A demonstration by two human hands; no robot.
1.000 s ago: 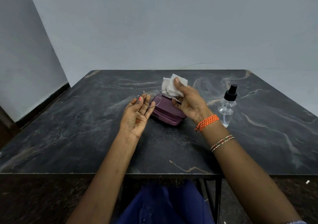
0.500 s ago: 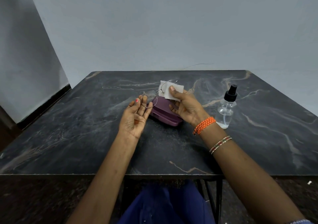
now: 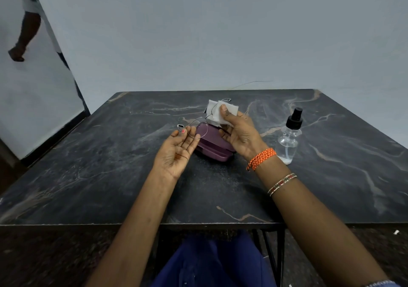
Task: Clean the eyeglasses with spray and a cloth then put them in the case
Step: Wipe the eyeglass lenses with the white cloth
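**Two hands, one pair of glasses**

The right hand (image 3: 239, 132) pinches one white cloth (image 3: 223, 112) over a lens; the left hand (image 3: 177, 152) grips the eyeglasses (image 3: 199, 130) by their rim above one purple case (image 3: 213, 147). One spray bottle (image 3: 289, 139) stands nearby on the table (image 3: 88, 165).

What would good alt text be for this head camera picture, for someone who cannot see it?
Seen from above, a person's left hand holds thin wire-rimmed eyeglasses while the right hand presses a white cloth around one lens. Under the hands, a purple glasses case lies on a dark marble-patterned table, with a clear spray bottle with a black cap standing to its right.
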